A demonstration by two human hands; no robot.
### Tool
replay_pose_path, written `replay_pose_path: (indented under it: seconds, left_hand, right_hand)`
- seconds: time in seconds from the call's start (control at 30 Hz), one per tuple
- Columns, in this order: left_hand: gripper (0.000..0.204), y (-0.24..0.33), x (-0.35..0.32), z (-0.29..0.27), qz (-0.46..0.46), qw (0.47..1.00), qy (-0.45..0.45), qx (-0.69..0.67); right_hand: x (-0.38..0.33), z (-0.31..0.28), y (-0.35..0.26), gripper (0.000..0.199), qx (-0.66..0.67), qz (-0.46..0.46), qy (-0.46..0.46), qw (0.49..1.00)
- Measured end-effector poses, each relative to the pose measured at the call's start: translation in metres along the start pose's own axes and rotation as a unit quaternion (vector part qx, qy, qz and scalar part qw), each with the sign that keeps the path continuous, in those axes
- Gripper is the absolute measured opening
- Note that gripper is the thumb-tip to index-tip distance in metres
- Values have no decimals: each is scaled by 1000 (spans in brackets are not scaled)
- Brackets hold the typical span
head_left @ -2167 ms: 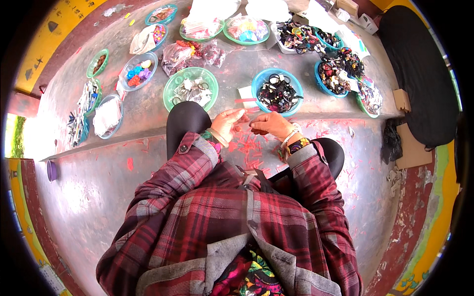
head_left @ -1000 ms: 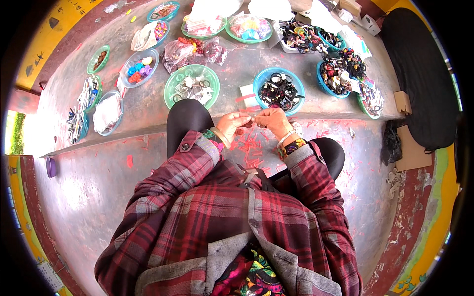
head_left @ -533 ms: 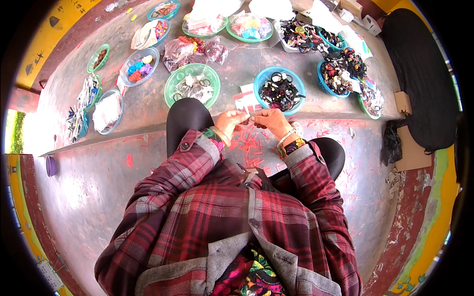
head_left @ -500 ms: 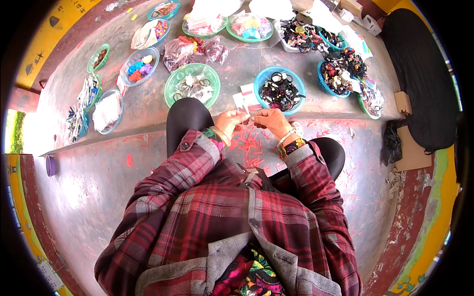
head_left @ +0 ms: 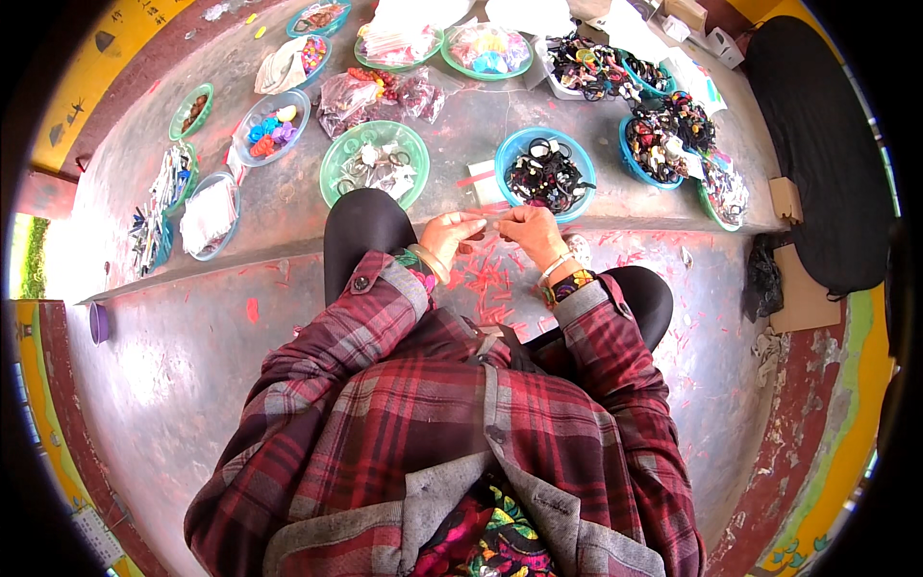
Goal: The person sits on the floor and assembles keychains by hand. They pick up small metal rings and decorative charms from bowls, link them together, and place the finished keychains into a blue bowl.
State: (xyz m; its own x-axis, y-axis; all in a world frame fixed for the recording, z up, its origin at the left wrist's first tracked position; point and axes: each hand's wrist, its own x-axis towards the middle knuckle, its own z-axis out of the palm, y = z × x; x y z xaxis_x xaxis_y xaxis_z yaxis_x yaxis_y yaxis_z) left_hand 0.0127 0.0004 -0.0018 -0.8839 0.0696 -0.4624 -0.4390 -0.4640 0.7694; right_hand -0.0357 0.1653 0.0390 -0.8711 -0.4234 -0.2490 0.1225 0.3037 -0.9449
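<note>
My left hand (head_left: 448,238) and my right hand (head_left: 533,234) meet over the step edge between my knees, fingertips almost touching. Both are closed in a pinch. Something thin and see-through seems to lie between them, too faint to name. Just beyond the fingers, a white card with red strips (head_left: 481,177) lies against a blue basin (head_left: 500,159) of black hair ties (head_left: 544,179). Left of it stands a green basin (head_left: 327,169) with small clear packets (head_left: 385,165) and dark rings inside.
Red scraps (head_left: 492,298) litter the floor below my hands. Beyond the basins lies a bag of dark red pieces (head_left: 346,101). More hair ties fill a basin (head_left: 627,159) at the right. A bowl of coloured pieces (head_left: 274,130) and a white stack (head_left: 209,219) stand left.
My fingertips have drawn slightly apart, and the small white bit between them no longer shows. The white pieces beyond my fingers cover less area.
</note>
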Motion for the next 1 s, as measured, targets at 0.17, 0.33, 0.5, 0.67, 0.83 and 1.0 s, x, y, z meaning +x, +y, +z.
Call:
replay_pose_path:
  seconds: [0.17,0.33,0.5,0.67,0.83,1.0]
  left_hand:
    - [15,0,0,2,18,999,28,6]
    - [21,-2,2,-1,1,999,24,28]
    - [26,7,-5,10,24,999,-32,21]
    - [24,1,-4,7,59,997,-44,6]
    - [23,-4,-1,7,68,997,-38,-4]
    - [22,2,1,2,56,997,-25,47]
  right_hand:
    - [1,2,0,21,-192,-51,105,975]
    - [-2,8,-5,15,-301,-84,149,938]
    - [-5,13,-7,6,-526,-276,177,785]
    - [-15,24,-18,6,-583,-296,133,745]
    - [-18,28,-17,7,-587,-314,119,737]
    - [-18,23,-24,19,-482,-293,99,820]
